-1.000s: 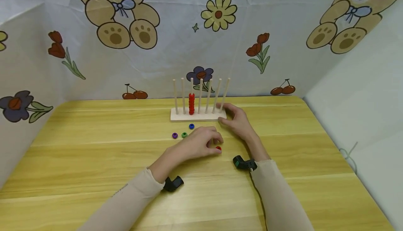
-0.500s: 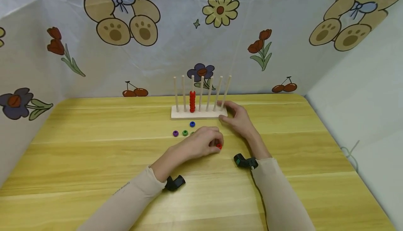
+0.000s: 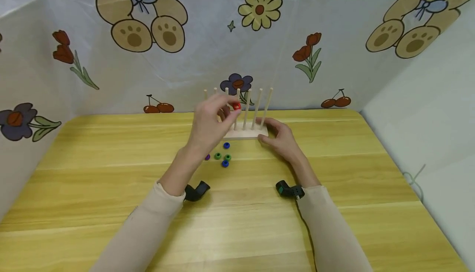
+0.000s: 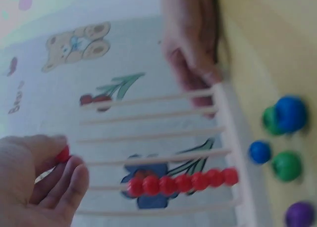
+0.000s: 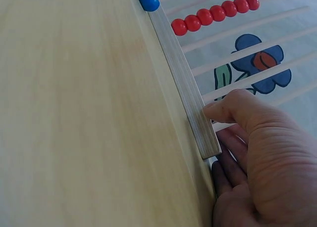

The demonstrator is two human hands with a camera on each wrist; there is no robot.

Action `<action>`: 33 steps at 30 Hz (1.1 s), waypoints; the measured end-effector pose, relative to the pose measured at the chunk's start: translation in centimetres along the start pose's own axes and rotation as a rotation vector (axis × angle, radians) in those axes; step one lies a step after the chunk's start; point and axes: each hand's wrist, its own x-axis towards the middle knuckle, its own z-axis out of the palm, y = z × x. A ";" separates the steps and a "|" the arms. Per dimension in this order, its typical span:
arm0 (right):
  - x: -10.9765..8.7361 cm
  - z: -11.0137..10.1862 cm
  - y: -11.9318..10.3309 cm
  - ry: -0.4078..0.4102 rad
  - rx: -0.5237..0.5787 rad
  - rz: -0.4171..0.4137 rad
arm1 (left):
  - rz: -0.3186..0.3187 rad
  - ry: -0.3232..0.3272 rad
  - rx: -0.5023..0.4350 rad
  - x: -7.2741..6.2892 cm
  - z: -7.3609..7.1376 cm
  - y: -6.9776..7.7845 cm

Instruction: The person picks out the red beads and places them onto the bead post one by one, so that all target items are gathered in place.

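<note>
My left hand [image 3: 209, 123] pinches a red bead [image 3: 236, 106] between thumb and fingertips, up near the tops of the pegs. Below it stands a wooden peg stand [image 3: 246, 133] with several upright pegs. One peg carries a stack of red beads [image 4: 183, 183], hidden behind my left hand in the head view. At the stand's right end, my right hand [image 3: 281, 139] grips the base, thumb at the front and fingers behind. In the left wrist view, the pinched bead [image 4: 63, 154] is apart from the pegs.
In front of the stand lie loose beads: two blue [image 3: 225, 163], two green [image 3: 217, 155] and one purple [image 3: 207, 157], partly behind my left wrist. A patterned cloth [image 3: 208, 66] hangs behind the wooden table [image 3: 111, 173]. A white wall borders the right side.
My left hand has closed on the red bead, lifted it off the table and carried it up and away to the peg tops. The right hand stays on the stand.
</note>
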 end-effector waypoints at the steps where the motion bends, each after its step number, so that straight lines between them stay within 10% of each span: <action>1: 0.0 0.0 -0.1 0.002 0.001 -0.001 | 0.017 0.068 0.010 0.5 -0.4 0.0; 6: -0.1 0.2 -0.2 0.003 0.022 0.004 | 0.025 0.237 0.094 2.2 -1.1 -0.2; 25: 0.3 0.0 -0.1 -0.011 0.014 0.000 | -0.149 0.163 0.198 2.6 -0.3 -0.4; 33: 0.1 -0.2 -0.3 -0.006 -0.012 0.003 | -0.026 0.302 0.166 2.3 -1.2 -1.2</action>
